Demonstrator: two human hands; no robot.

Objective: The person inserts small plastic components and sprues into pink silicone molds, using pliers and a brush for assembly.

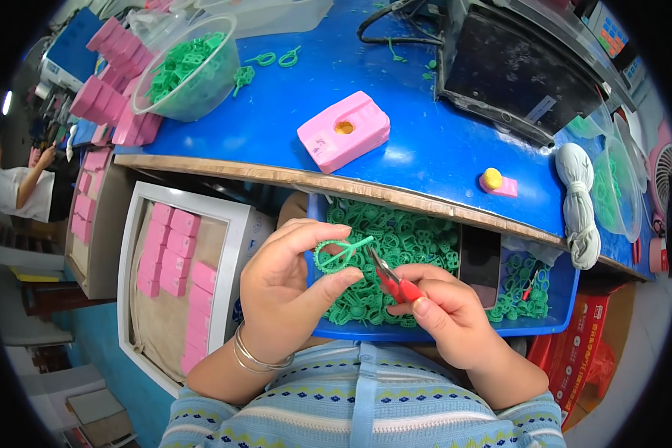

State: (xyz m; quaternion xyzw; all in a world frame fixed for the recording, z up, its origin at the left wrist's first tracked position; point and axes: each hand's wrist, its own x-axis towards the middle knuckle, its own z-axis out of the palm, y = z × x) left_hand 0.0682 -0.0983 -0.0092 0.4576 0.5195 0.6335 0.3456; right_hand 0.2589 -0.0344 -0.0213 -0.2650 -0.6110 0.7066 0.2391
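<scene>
My left hand (291,280) pinches a green ring-shaped plastic part (325,261) between thumb and fingers. A straight green stem sticks out of the ring to the right. In my right hand (452,313) is a pair of red-handled nippers (405,290), their metal jaws pointing up and left, close to the stem's end. Whether the jaws touch the stem I cannot tell. Below both hands, a blue bin (564,306) at my lap holds many loose green plastic parts (384,299).
A pink block with a round hole (343,145) lies on the blue table (261,142). Farther left stands a clear bowl (190,104) of green parts beside stacked pink blocks (97,101). A black machine (515,75) and a grey cord bundle (577,201) are at right.
</scene>
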